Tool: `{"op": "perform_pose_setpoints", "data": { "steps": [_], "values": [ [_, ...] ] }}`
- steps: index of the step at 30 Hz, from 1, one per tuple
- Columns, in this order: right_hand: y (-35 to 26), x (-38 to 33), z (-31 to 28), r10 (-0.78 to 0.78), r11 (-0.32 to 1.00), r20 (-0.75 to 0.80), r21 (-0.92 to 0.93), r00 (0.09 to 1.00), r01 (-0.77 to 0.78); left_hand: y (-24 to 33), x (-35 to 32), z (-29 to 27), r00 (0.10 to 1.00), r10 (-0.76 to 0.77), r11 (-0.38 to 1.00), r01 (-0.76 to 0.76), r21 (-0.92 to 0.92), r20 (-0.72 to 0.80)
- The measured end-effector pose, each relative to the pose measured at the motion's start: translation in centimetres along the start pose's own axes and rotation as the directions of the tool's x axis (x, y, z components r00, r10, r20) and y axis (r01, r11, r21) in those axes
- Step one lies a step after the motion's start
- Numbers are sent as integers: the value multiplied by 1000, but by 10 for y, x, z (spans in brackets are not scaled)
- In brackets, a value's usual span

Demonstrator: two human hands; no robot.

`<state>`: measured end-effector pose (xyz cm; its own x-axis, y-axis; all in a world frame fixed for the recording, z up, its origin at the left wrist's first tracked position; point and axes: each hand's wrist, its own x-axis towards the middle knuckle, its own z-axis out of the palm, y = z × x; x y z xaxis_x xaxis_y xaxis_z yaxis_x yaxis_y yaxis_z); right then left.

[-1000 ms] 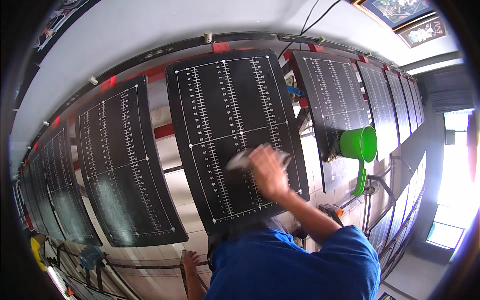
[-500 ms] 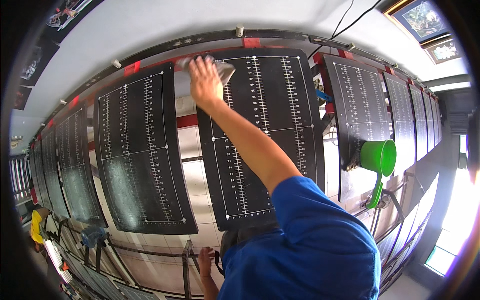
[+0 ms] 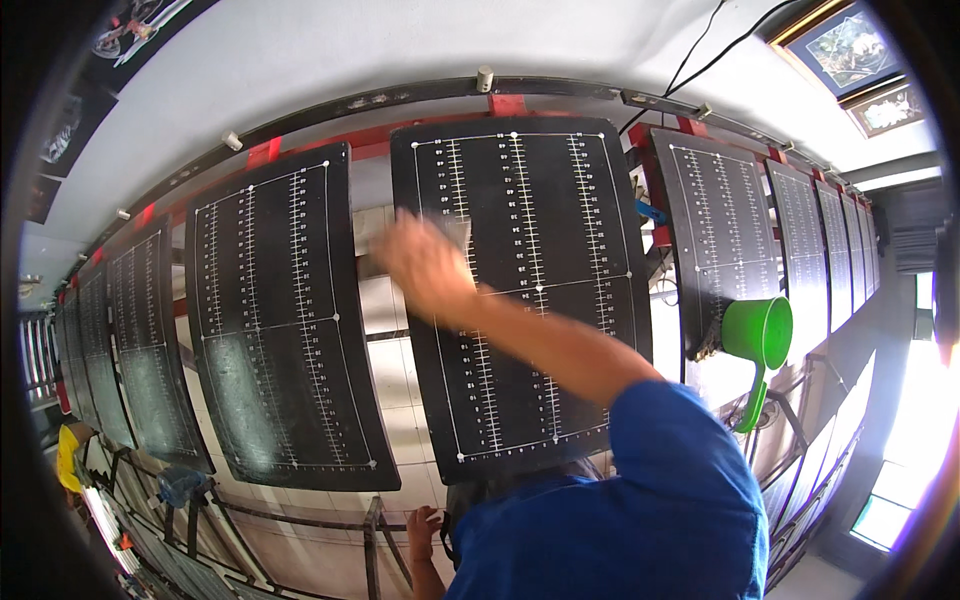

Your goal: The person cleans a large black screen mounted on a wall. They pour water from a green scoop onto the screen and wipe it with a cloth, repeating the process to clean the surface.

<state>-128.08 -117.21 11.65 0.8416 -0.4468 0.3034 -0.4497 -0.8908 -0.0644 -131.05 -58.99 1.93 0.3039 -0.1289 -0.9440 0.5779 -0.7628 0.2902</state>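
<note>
The right hand (image 3: 425, 265) is raised against the left edge of the middle black rectangular panel with white ruled scale lines (image 3: 525, 290), near its upper left corner. A pale cloth-like piece (image 3: 452, 235) shows just behind the fingers; the hand is blurred, so I cannot tell whether its grip is closed on it. The panel hangs from the dark rail with red brackets (image 3: 500, 97) along the white wall. The left hand (image 3: 424, 528) sits low, its grip closed around the metal frame bar (image 3: 372, 545) below the panels. A green plastic dipper (image 3: 760, 335) hangs at the right neighbouring panel's lower edge.
</note>
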Motion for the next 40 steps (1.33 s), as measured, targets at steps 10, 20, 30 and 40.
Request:
{"op": "perform_pose_setpoints", "data": {
  "steps": [10,20,30,40],
  "values": [
    [277,-13,1,429,887,-301,-40,852,-461,-73,-23,-27,965,-231,973,228,-37,-125],
    [145,-220,-97,633,774,-188,151,751,-615,-13,57,-74,975,169,937,-204,282,144],
    [15,-354,-128,868,495,7,76,497,-866,2,50,-44,993,-1,993,-13,120,117],
    [134,29,19,497,738,93,-568,863,-364,-44,-35,-53,987,161,981,-157,116,-21]
  ]
}}
